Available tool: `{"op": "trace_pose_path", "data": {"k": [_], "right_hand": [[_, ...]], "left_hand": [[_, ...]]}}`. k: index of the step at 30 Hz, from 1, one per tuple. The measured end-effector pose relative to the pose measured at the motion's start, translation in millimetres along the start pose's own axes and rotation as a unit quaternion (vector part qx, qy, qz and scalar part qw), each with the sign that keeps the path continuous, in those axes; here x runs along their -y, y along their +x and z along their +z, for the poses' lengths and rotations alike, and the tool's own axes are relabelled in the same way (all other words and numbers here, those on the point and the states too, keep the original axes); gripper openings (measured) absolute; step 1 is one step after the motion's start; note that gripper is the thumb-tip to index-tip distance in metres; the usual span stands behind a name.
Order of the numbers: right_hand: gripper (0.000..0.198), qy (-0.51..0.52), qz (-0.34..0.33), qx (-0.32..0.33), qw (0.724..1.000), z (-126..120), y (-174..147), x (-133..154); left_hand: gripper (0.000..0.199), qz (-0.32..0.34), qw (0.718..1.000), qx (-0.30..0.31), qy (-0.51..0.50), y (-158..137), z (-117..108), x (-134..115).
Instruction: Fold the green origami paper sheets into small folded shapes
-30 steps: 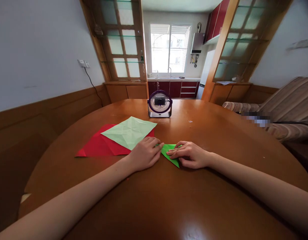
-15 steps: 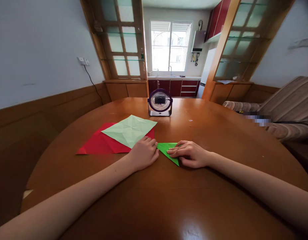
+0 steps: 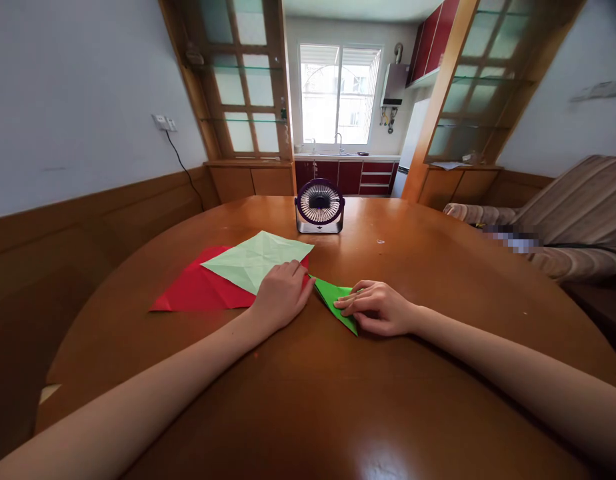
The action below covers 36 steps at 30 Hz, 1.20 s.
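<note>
A small piece of bright green folded paper point(image 3: 333, 293) lies on the table between my hands, tapering to a point at its left end. My left hand point(image 3: 281, 293) pinches that left tip between thumb and fingers, holding it slightly raised. With bent fingers close together, my right hand point(image 3: 381, 308) holds the paper's right part against the tabletop and covers its edge. Beside my left hand, a creased pale green sheet point(image 3: 258, 257) lies over a red sheet point(image 3: 193, 287); my left fingers overlap the nearest corner of both in view.
A small dark purple fan point(image 3: 319, 203) stands upright toward the table's far end. Small white scraps point(image 3: 381, 241) lie right of it. The brown wooden table point(image 3: 308, 413) has a rounded outline. A striped armchair point(image 3: 578, 207) is at the right, a wall at the left.
My left hand has moved slightly up and left, lifting the green paper's left tip and bending it upward. My right hand stays on the paper. The view has shifted a little.
</note>
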State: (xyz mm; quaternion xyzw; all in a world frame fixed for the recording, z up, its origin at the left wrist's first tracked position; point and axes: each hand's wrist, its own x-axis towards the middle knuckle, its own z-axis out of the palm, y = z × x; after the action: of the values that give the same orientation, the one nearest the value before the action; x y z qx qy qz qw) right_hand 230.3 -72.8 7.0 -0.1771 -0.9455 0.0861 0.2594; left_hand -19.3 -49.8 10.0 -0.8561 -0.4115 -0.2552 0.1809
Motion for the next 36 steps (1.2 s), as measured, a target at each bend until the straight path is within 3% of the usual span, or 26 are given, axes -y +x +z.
{"op": "trace_pose_path", "data": {"k": [3, 7, 12, 15, 17, 22, 27, 30, 33, 36], "right_hand": [[0.024, -0.010, -0.006, -0.006, 1.000, 1, 1, 2], [0.021, -0.037, -0.014, -0.017, 0.999, 2, 3, 5], [0.019, -0.078, -0.022, -0.026, 0.996, 4, 4, 6], [0.017, -0.098, 0.001, -0.040, 0.994, 5, 3, 5], [0.026, -0.107, 0.042, -0.081, 0.990, 6, 2, 4], [0.073, -0.052, 0.157, -0.223, 0.961, 7, 1, -6], [0.069, 0.049, 0.222, -0.244, 0.943, 6, 0, -9], [0.056, 0.004, 0.160, -0.253, 0.954, 2, -1, -6], [0.054, -0.110, 0.021, -0.229, 0.967, -4, -4, -5], [0.056, -0.221, -0.125, -0.153, 0.955, -14, -8, -6]], "left_hand": [[0.029, -0.041, 0.997, 0.016, -0.070, 1, 2, 1], [0.024, -0.002, 0.993, 0.096, -0.076, 3, 5, 3], [0.022, -0.018, 0.983, 0.112, -0.145, 4, 3, 8], [0.019, -0.022, 0.967, 0.119, -0.224, 5, -3, 9], [0.019, -0.030, 0.956, 0.120, -0.267, 4, -6, 8], [0.017, -0.015, 0.956, 0.082, -0.283, 3, -8, 5], [0.019, 0.072, 0.979, -0.009, -0.190, 1, -11, 4], [0.021, 0.150, 0.982, -0.052, -0.106, 0, -12, 5], [0.020, 0.226, 0.970, -0.080, -0.039, 0, -12, 5], [0.017, 0.279, 0.953, -0.116, -0.011, 0, -10, 4]]}}
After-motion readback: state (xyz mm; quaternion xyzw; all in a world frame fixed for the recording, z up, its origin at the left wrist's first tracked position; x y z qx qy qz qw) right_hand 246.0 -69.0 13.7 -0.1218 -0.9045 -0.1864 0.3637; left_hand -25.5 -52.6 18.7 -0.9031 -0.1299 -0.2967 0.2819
